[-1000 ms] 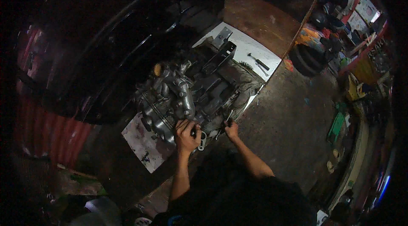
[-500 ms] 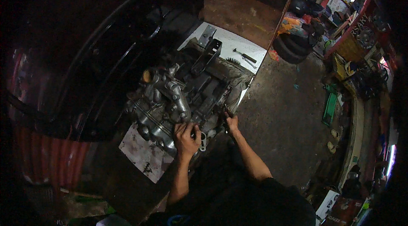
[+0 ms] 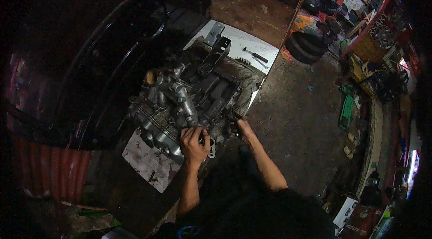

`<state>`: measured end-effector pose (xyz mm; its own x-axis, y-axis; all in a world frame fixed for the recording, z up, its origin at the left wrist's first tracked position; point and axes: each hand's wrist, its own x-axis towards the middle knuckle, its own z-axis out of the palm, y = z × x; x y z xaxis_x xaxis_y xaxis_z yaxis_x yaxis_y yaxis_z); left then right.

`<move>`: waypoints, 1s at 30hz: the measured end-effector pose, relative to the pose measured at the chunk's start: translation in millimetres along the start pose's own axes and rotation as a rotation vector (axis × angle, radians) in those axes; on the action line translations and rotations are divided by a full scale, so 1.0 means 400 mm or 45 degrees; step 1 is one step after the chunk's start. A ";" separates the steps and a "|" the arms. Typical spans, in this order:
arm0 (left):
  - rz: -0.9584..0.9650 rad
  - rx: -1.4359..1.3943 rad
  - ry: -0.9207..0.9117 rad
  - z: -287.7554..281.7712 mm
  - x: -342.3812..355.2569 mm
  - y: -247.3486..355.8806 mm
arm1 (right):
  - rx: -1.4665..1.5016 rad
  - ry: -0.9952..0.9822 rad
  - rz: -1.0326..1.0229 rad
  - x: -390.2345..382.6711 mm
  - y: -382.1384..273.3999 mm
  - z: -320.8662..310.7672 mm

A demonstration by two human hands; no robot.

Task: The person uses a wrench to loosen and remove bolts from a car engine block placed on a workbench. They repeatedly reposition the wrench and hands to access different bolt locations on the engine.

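Left hand (image 3: 194, 143) closed over near edge of grey metal engine block (image 3: 180, 104), fingers wrapped on a small bracket there. Right hand (image 3: 240, 127) clamped on a dark part at the block's right corner; tool or fitting, cannot tell. Hands set apart. Block sits on a pale sheet (image 3: 148, 162) on the floor. Likely loosening or freeing a fitting; next move calls for steady bracing from the left. Beyond: screwdriver (image 3: 255, 54) on white board (image 3: 245, 43), tyre (image 3: 308, 46) farther off.
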<state>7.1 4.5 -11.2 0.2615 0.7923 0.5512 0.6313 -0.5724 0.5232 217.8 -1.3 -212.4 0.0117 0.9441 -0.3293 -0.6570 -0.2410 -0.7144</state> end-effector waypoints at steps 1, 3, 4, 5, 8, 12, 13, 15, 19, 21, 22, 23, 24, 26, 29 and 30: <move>-0.008 0.007 0.006 0.000 -0.005 -0.003 | -0.041 0.047 -0.005 -0.022 -0.017 0.045; -0.018 0.016 0.013 0.000 -0.012 -0.008 | -0.100 0.165 0.001 -0.026 -0.017 0.080; -0.009 0.008 0.024 -0.001 -0.009 -0.005 | -0.118 0.235 0.008 -0.017 -0.010 0.081; 0.001 0.000 0.036 -0.003 -0.004 0.001 | -0.136 0.305 0.015 -0.013 -0.003 0.081; 0.020 -0.012 0.043 -0.004 0.000 0.004 | -0.135 0.411 -0.101 -0.019 0.011 0.087; 0.017 0.018 0.028 -0.008 -0.002 0.003 | 0.056 0.514 -0.110 -0.063 -0.019 0.147; 0.017 0.003 0.024 -0.006 -0.002 0.002 | 0.086 0.467 -0.127 -0.070 -0.028 0.150; 0.017 -0.026 0.017 -0.004 -0.003 -0.001 | 0.090 0.427 -0.114 -0.082 -0.045 0.161; 0.013 -0.019 0.023 -0.003 -0.001 0.002 | 0.014 0.476 -0.026 -0.086 -0.069 0.174; 0.010 -0.012 0.046 0.000 -0.002 0.005 | -0.050 0.503 -0.032 -0.078 -0.068 0.164; 0.021 -0.008 0.044 0.000 -0.002 0.004 | -0.100 0.512 -0.051 -0.072 -0.066 0.158; 0.031 -0.005 0.042 0.000 -0.002 0.003 | -0.150 0.520 -0.069 -0.067 -0.064 0.151; 0.041 -0.001 0.040 0.000 -0.001 0.002 | -0.089 0.508 -0.097 -0.069 -0.063 0.142; 0.025 0.003 0.028 -0.002 0.000 0.002 | 0.032 0.476 -0.153 -0.083 -0.091 0.159; 0.024 0.004 0.016 -0.004 0.003 0.006 | -0.195 0.417 0.100 -0.036 -0.111 0.119; 0.026 0.003 0.014 -0.005 0.004 0.006 | -0.236 0.410 0.127 -0.026 -0.114 0.110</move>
<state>7.5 3.8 -7.7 0.2663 0.7781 0.5689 0.6279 -0.5878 0.5102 214.4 9.9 -149.2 0.2102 0.8020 -0.5591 -0.5198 -0.3927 -0.7587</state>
